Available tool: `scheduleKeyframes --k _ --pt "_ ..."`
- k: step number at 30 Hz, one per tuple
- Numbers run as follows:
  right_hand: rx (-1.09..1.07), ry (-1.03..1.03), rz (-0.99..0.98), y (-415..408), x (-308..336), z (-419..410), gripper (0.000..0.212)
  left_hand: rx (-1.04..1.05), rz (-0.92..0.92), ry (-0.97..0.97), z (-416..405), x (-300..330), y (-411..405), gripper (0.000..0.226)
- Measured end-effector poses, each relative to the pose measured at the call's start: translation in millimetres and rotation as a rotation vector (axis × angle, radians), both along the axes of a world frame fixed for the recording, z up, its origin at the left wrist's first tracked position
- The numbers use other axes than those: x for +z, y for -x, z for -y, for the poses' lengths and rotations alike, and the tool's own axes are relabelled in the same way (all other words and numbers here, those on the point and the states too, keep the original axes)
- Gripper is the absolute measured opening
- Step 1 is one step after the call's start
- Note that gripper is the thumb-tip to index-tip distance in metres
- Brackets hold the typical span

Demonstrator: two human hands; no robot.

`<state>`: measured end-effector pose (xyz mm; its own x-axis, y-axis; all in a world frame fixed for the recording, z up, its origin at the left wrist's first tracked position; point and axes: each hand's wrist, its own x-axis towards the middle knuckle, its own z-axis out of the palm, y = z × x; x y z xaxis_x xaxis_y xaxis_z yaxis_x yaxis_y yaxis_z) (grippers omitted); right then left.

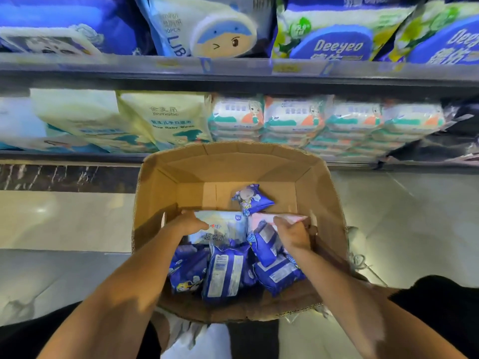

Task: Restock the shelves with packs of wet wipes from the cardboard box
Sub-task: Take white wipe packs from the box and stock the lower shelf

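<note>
An open cardboard box (155, 193) stands on the floor below me, in front of the shelves. Inside lie several dark blue wipe packs (225, 270), one small blue pack (252, 199) further back, a pale blue-white pack (223, 229) and a pink-white pack (261, 220). My left hand (188, 222) grips the left edge of the pale blue-white pack. My right hand (293, 233) holds the pink-white pack at its right end, fingers curled over it.
The lower shelf (77, 155) holds cream baby-wipe bags (166, 120) and stacked white-green wipe packs (293, 117). The upper shelf (233, 71) carries large blue bags (334, 35). Light floor tiles lie left and right of the box.
</note>
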<state>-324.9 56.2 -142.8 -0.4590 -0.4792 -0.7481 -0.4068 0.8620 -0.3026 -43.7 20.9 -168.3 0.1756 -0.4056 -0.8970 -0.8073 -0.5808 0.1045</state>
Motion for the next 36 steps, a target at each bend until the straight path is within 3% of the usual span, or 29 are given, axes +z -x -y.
scheduleKeyframes --k 4,6,9,13,18,25,27,30,36 --pt "0.087 0.057 -0.062 -4 -3 -7 0.106 0.088 -0.047 -0.017 -10 -2 2 0.068" --pt "0.062 0.072 -0.082 -5 -5 -1 0.107 0.172 -0.056 -0.013 -11 -2 6 0.086" --pt "-0.027 0.064 -0.03 0 -11 8 0.084 0.288 -0.071 -0.032 -12 0 11 0.118" --pt "-0.101 0.035 0.088 15 -17 12 0.057 0.315 -0.086 -0.038 -15 0 13 0.124" --pt "-0.117 0.016 0.213 20 -19 14 0.07 0.337 -0.071 -0.035 -14 1 11 0.111" --pt "0.134 0.06 0.128 28 -22 6 0.038 0.364 -0.112 -0.104 -14 -3 2 0.065" --pt "0.143 0.11 0.122 27 -20 2 0.033 0.407 -0.137 -0.1 -15 1 0 0.069" --pt "0.162 0.189 0.109 26 -19 -1 0.027 0.475 -0.129 -0.076 -18 3 -3 0.104" --pt "0.082 0.065 0.226 23 -26 6 0.041 0.583 -0.161 -0.045 -24 -2 -5 0.096"
